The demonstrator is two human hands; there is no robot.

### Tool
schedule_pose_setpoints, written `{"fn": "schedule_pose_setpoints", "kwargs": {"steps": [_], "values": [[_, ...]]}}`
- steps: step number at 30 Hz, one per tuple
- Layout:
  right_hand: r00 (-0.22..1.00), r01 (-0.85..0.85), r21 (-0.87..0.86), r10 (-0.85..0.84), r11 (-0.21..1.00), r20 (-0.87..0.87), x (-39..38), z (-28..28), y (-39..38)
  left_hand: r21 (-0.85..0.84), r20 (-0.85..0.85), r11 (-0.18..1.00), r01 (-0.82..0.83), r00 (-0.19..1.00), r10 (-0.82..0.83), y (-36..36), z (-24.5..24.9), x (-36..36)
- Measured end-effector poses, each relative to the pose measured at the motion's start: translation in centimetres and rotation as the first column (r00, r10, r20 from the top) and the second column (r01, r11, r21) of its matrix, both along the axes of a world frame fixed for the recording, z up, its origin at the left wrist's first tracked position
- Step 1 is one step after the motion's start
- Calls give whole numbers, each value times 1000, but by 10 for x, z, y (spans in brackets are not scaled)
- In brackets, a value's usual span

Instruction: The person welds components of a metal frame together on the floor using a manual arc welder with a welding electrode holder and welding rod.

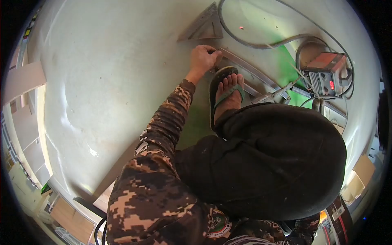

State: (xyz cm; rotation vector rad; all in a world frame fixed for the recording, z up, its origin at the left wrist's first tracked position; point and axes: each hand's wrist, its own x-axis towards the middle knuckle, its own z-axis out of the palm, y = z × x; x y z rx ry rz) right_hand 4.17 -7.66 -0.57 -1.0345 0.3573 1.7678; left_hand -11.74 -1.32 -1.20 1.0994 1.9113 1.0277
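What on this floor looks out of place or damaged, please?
The cable lies in loose loops beside the red machine, which looks untidy; the open sandal near the metal frame seems odd work footwear. No clear spill or damage shows.

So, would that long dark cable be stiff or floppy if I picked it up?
Probably bendy, since the cable lies in wide curves. It might feel springy, as those bends look smooth. It could snag on the welding machine beside its loops.
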Motion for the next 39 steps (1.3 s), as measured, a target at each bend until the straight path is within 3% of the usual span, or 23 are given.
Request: {"fn": "schedule_pose_setpoints", "kwargs": {"steps": [2, 5, 7, 13, 17, 20, 22, 26, 31, 35, 37, 39], "values": [[999, -15, -36, 16, 999, 30, 0, 1, 0, -11, 26, 1000, 6, 1000, -6, 1, 3, -2], [999, 27, 47, -29, 999, 22, -4, 4, -6, -29, 54, 999, 14, 998, -13, 1, 6, -2], [984, -2, 13, 0, 1000, 178, -11, 20, -3, -31, 55, 999, 16, 998, -14, 1, 7, -2], [992, 30, -26, -27, 999, 125, -7, 6, 0, 27, 52, 999, -31, 998, 30, 0, -8, 1], [968, 77, -47, -63, 996, 243, -12, 39, 9, -81, 105, 996, -29, 994, 37, 2, -8, 0], [950, 159, -85, -129, 984, 283, -12, 33, 7, -160, 106, 987, -7, 994, 25, 6, 1, -3], [969, 137, 58, -146, 989, 202, -8, 13, 1, -201, 100, 980, -1, 995, 21, 8, 1, -4], [965, 162, 34, -165, 986, 203, -4, 0, 0, -215, 79, 977, 11, 997, 6, 10, 0, -5], [986, 130, 168, -145, 977, 80, 5, -21, 0, -234, 105, 972, 3, 994, 23, 12, -3, -5], [995, 92, 88, -95, 992, 24, 12, -23, 4, -220, 141, 975, 12, 990, 19, 12, -7, -7], [990, 101, 379, -53, 920, -133, 11, -30, 2, -207, 181, 978, 19, 983, 19, 13, -8, -6], [992, 101, 279, -77, 955, -97, 12, -25, 3, -237, 136, 971, 3, 990, 30, 14, -8, -6]]}}
